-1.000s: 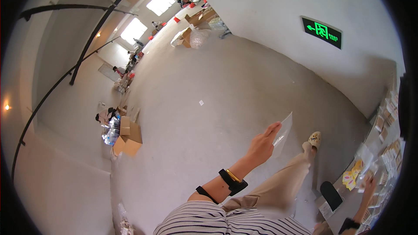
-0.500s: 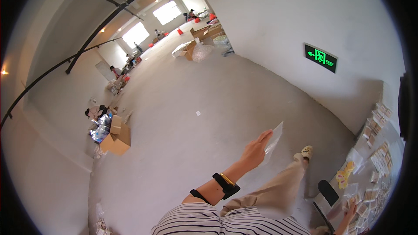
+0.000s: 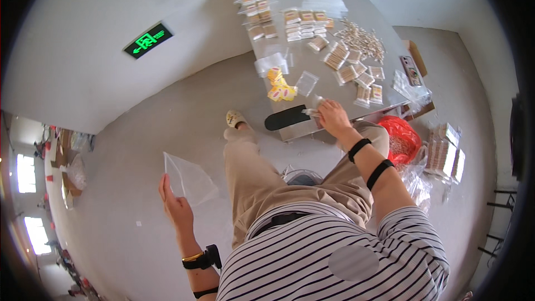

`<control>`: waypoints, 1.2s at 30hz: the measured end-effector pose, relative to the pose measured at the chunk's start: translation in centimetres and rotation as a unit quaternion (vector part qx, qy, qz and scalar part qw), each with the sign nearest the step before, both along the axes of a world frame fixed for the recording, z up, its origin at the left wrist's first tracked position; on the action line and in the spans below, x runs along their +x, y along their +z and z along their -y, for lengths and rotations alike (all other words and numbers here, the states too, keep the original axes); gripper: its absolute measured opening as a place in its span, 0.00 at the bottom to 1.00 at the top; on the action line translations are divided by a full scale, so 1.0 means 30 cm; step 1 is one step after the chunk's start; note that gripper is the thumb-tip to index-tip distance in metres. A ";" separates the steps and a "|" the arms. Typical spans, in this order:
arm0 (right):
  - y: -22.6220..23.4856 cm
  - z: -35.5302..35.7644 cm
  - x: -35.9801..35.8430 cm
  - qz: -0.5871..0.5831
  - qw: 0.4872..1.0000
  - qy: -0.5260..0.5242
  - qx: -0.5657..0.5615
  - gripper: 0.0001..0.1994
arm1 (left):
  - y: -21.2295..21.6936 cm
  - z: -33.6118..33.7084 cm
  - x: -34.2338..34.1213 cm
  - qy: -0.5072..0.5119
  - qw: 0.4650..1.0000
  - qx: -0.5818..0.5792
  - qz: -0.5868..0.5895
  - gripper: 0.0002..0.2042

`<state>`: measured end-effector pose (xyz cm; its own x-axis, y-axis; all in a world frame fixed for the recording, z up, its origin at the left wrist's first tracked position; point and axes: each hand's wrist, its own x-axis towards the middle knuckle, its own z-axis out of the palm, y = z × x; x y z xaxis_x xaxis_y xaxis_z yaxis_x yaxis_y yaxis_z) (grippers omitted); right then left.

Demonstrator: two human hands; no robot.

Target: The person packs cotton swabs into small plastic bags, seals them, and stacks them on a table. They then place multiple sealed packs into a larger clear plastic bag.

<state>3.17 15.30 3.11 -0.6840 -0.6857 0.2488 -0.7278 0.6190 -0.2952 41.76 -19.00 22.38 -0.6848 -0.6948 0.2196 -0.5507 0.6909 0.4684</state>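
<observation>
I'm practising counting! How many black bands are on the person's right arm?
2: one black band just behind the right hand, another black band farther up. Any under the striped sleeve would be hidden.

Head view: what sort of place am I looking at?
Probably a packing workshop: the grey table holds a heap of small sticks and stacked packets, and the left hand holds a clear bag.
</observation>
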 end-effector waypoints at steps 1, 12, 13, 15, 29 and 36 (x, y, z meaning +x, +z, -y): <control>-0.015 0.005 0.035 0.017 1.000 0.001 -0.006 0.09 | -0.001 -0.002 0.017 0.002 1.000 0.006 0.002 0.36; 0.033 0.013 0.134 0.191 0.973 -0.084 -0.098 0.09 | -0.051 0.008 0.044 -0.020 1.000 -0.016 -0.012 0.36; 0.027 -0.005 0.118 0.206 0.953 -0.152 -0.163 0.13 | -0.050 0.010 0.043 -0.019 1.000 -0.013 -0.013 0.36; 0.007 -0.063 0.052 0.230 0.942 -0.204 -0.134 0.13 | -0.047 0.012 0.037 -0.014 1.000 0.000 -0.009 0.36; -0.131 -0.155 -0.177 0.396 0.869 -0.246 -0.168 0.21 | -0.048 0.012 0.000 -0.023 1.000 0.005 0.006 0.35; -0.161 -0.157 -0.261 0.392 0.862 -0.285 -0.149 0.22 | -0.053 0.012 -0.021 -0.036 0.999 -0.017 0.018 0.36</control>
